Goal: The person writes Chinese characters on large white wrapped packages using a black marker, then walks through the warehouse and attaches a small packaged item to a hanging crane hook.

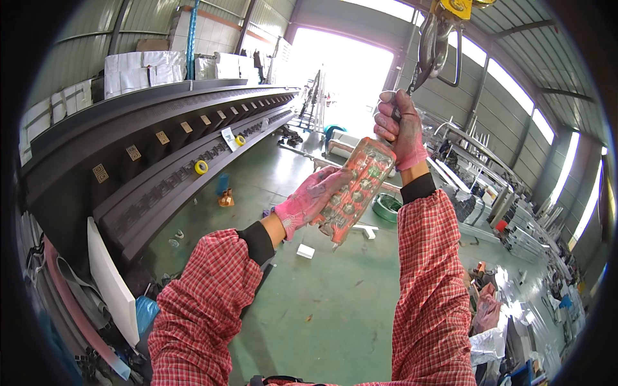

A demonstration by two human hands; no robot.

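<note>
An orange crane pendant control [362,186] with several round buttons, wrapped in clear plastic, hangs tilted in front of me. My left hand [310,198], in a stained pink glove, is closed around its left side. Just above its upper end, my right hand [400,132], also gloved, is raised with its fingers curled closed. Something dark and thin shows at those fingers, but I cannot make out what it is. Above the right hand hangs a metal crane hook [435,51] under a yellow block [458,8].
Long dark steel beams [161,145] lie along the left, with yellow tape rolls [201,167] on the lower one. A white board [111,276] leans at near left. Metal profiles [521,225] and scrap crowd the right. A green coil [387,207] rests on the green floor [322,321].
</note>
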